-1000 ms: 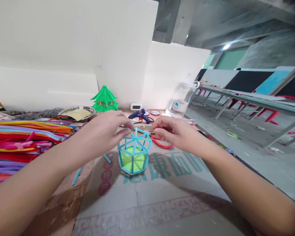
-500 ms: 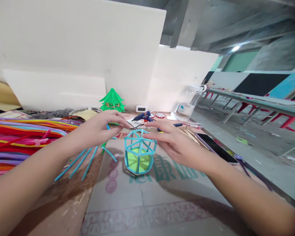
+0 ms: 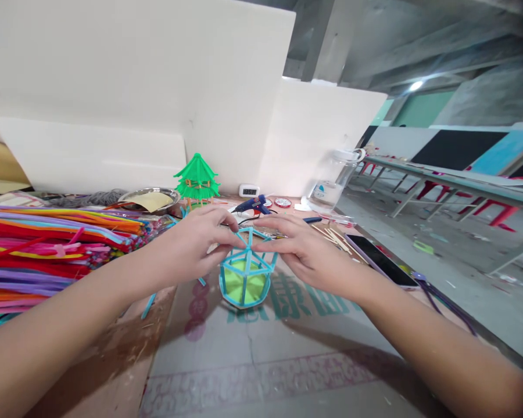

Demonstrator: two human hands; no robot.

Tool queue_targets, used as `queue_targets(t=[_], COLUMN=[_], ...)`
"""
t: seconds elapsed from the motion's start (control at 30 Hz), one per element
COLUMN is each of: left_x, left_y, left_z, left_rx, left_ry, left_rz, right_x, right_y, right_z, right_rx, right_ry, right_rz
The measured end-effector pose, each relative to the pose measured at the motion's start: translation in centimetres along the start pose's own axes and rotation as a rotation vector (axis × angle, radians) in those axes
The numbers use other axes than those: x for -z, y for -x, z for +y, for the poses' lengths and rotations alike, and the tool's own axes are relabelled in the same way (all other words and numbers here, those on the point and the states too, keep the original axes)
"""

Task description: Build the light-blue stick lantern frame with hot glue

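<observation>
A small light-blue pipe-cleaner frame, shaped like a many-sided cage with spokes on top, stands on the cardboard over a yellow-green base. My left hand closes its thumb and fingertips at the frame's upper left edge. From the other side my right hand reaches in with fingers stretched out and apart, one tip touching the top near where the spokes meet. Behind the frame lies a blue glue gun. Blue pipe-cleaner pieces lie partly hidden under my left forearm.
Bundles of coloured pipe cleaners fill the left side. A green pipe-cleaner tree, a small digital clock and a clear water jug stand at the back. A phone and wooden sticks lie at right.
Both hands have moved inward and down onto the top of the blue frame; before, they hovered on either side. My left hand has moved right to its edge.
</observation>
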State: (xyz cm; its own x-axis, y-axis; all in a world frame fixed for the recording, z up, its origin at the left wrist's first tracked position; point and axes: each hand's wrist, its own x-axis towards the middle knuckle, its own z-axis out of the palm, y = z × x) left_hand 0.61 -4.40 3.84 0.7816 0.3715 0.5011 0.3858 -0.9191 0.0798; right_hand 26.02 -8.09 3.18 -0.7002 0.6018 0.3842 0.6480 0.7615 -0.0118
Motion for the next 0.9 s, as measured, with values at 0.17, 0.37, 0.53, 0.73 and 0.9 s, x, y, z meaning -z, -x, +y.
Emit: queue_targets(t=[0.17, 0.37, 0.53, 0.73, 0.9], left_x=[0.3, 0.9, 0.1, -1.6, -4.1], left_y=[0.0, 0.1, 0.3, 1.4, 1.5], left_z=[-0.1, -2.5, -4.1, -4.9, -3.2], left_rx=[0.027, 0.384, 0.509, 0.3, 0.395], left_ry=[0.005, 0.124, 0.367, 0.634, 0.678], left_rz=[0.011, -0.084, -0.23, -0.547, -0.475], right_x=[0.0, 0.0, 0.3, 0.2, 0.6], right_y=[0.0, -0.1, -0.3, -0.3, -0.3], right_z=[-0.1, -0.4, -0.8, -0.4, -0.6], right_rx=[0.026, 0.02, -0.078, -0.097, -0.104], right_ry=[0.049, -0.089, -0.188, -0.19, -0.182], right_rz=[0.004, 0.153, 0.285, 0.217, 0.207])
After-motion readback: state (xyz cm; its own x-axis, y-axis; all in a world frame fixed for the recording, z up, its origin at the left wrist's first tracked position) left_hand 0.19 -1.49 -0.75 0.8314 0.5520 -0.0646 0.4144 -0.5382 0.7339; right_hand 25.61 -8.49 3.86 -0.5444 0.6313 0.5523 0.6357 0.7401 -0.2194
